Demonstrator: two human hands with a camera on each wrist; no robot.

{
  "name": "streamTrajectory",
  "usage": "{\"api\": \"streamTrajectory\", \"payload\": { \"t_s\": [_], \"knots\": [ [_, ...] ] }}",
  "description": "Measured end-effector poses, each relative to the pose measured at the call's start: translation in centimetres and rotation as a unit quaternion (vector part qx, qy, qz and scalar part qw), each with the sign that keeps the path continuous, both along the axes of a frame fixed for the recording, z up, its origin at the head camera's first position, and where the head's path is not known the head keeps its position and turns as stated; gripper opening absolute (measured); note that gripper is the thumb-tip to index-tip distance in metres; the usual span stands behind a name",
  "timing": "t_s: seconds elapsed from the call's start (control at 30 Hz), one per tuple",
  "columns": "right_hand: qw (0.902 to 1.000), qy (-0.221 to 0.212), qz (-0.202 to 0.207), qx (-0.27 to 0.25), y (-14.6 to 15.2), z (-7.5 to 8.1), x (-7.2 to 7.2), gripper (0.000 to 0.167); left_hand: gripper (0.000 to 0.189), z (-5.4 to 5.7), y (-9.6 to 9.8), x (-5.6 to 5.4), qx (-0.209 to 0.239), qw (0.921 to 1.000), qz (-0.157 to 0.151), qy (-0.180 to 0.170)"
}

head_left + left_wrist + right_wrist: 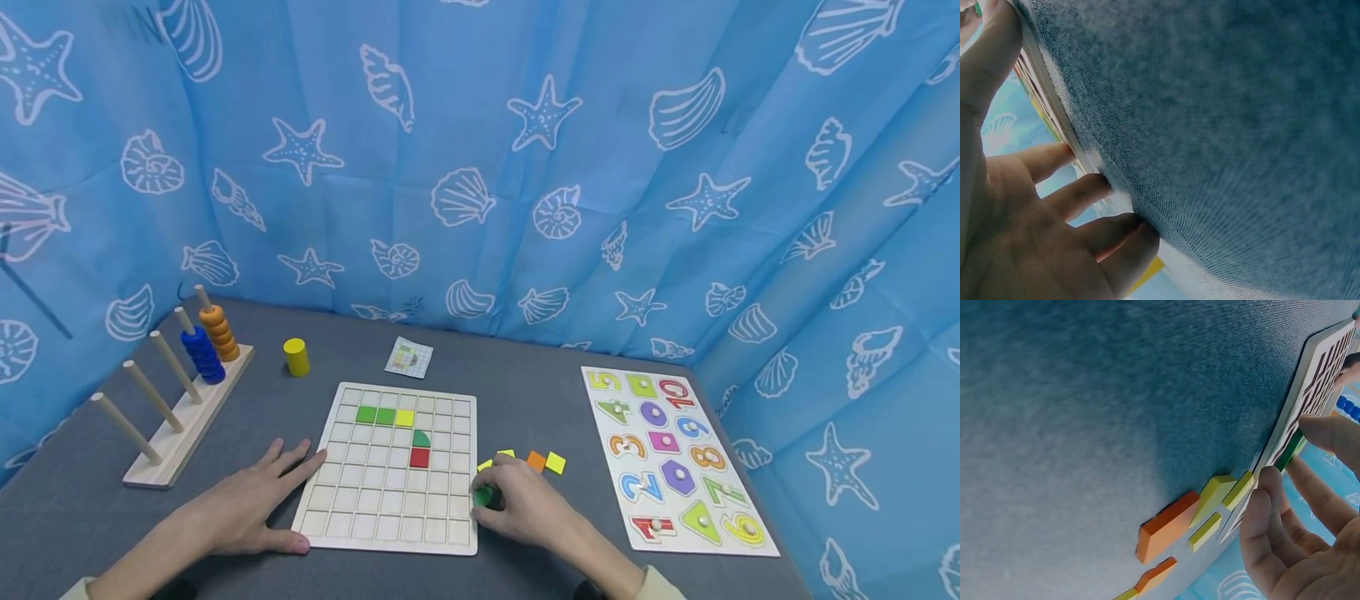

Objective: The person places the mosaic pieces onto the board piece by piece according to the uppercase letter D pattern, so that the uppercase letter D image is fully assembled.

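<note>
A pale wooden grid board (pixel 360 525) lies flat on the grey table. Set in its cells are two green square tiles (pixel 366 414), a yellow tile (pixel 405 417), a green quarter-round tile (pixel 422 437) and a red tile (pixel 419 457). My left hand (pixel 243 504) rests at the board's left edge, fingers spread and thumb by the lower left corner. At the right edge, my right hand (pixel 528 507) pinches a green tile (pixel 1291 450) between thumb and fingers, low over the board. Its full outline is hidden by the fingers.
Loose yellow tiles (pixel 555 462) and an orange tile (pixel 536 461) lie just beyond the right hand. A number puzzle board (pixel 675 521) is at the right. A peg stacker (pixel 153 467) with blue and orange rings stands left. Behind are a yellow cylinder (pixel 296 358) and a pattern card (pixel 409 357).
</note>
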State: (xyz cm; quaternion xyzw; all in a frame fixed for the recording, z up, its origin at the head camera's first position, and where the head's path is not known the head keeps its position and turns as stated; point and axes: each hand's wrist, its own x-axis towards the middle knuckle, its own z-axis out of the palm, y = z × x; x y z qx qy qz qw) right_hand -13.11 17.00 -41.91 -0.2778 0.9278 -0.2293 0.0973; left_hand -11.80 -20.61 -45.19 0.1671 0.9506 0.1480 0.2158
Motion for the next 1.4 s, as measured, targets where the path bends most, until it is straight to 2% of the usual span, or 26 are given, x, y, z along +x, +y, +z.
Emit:
{"api": "streamTrajectory", "payload": {
  "t_s": [0.4, 0.83, 1.0, 1.4],
  "knots": [
    [1.0, 0.004, 0.001, 0.009, -2.4, 0.1, -0.4, 0.019, 0.12, 0.0, 0.0, 0.0, -0.008, 1.0, 0.003, -0.005],
    [0.9995, 0.009, 0.031, 0.007, -5.2, 0.1, -1.1, 0.019, 0.117, 0.0, -0.2, -0.1, 0.005, 1.0, 0.0, -0.007],
    [0.9991, 0.027, 0.03, 0.015, -6.3, 0.1, -1.5, 0.019, 0.117, 0.0, -0.2, -0.1, 0.004, 0.9999, 0.002, -0.01],
    [0.9989, 0.03, 0.015, 0.032, -7.6, -0.5, -2.1, 0.021, 0.117, 0.2, -0.1, 0.0, 0.009, 0.9999, -0.002, -0.005]
  ]
}}
